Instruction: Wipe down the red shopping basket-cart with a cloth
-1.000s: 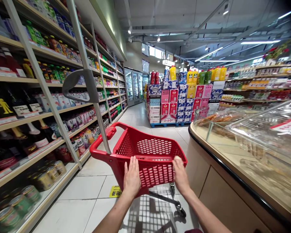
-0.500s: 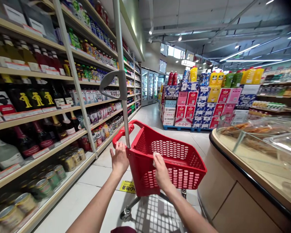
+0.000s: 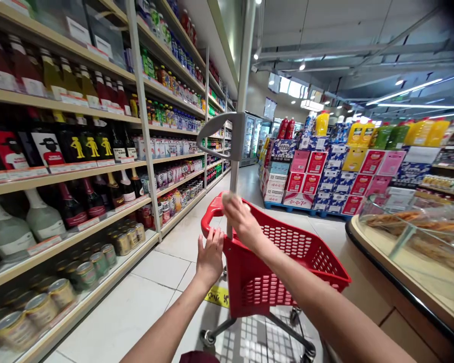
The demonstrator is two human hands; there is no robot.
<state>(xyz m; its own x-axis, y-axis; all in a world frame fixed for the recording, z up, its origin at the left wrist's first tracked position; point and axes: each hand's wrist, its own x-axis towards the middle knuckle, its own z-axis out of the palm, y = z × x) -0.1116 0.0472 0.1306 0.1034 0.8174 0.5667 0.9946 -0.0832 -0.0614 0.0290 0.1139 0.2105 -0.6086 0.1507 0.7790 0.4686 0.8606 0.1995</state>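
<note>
A red plastic shopping cart (image 3: 257, 287) with perforated basket sides stands before me, turned sideways. My left hand (image 3: 211, 259) rests against the cart's near corner, just under its red handle (image 3: 208, 217). Its fingers are stretched out and slightly apart, touching the plastic. My right hand (image 3: 244, 222) reaches across the basket to the handle end beside the grey pole (image 3: 245, 60). Its fingers are closed over a small whitish wad, perhaps a tissue or wipe (image 3: 230, 200), partly hidden and blurred. A grey loop-shaped bracket (image 3: 232, 135) is fixed to the pole above the hands.
Shelves of bottles and cans (image 3: 109, 164) line the left. A bakery counter (image 3: 366, 229) with glass guards curves in at the right. Stacked drink cartons (image 3: 302, 171) on a blue pallet stand ahead. A yellow floor sticker (image 3: 217, 296) lies beside the cart on the tiles.
My right hand has moved from the basket's near side up to the handle by the pole, with the whitish wad. My left hand stays at the cart corner. The view has turned left.
</note>
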